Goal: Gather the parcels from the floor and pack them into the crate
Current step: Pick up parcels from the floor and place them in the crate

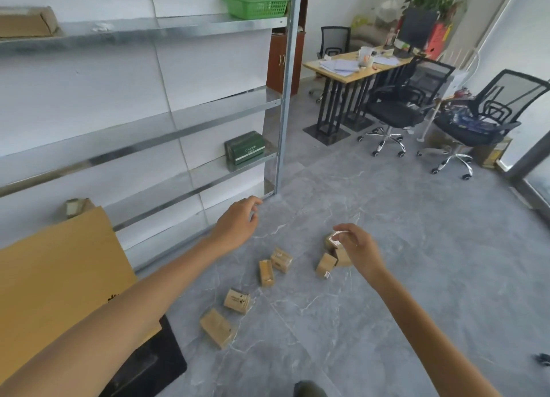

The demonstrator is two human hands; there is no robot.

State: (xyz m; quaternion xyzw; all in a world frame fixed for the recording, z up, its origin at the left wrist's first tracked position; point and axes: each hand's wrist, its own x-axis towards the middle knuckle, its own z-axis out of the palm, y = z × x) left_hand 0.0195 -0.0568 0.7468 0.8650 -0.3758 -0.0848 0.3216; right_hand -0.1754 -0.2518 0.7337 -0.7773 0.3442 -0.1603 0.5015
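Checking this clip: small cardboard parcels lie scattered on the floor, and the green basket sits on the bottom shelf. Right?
No. The head view shows the green basket on the highest visible shelf, not the bottom. The parcels do lie scattered on the floor.

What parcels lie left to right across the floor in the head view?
Nearest parcel, printed parcel, upright parcel, taped parcel, stickered parcel; stacked parcels beneath the right hand overlap it.
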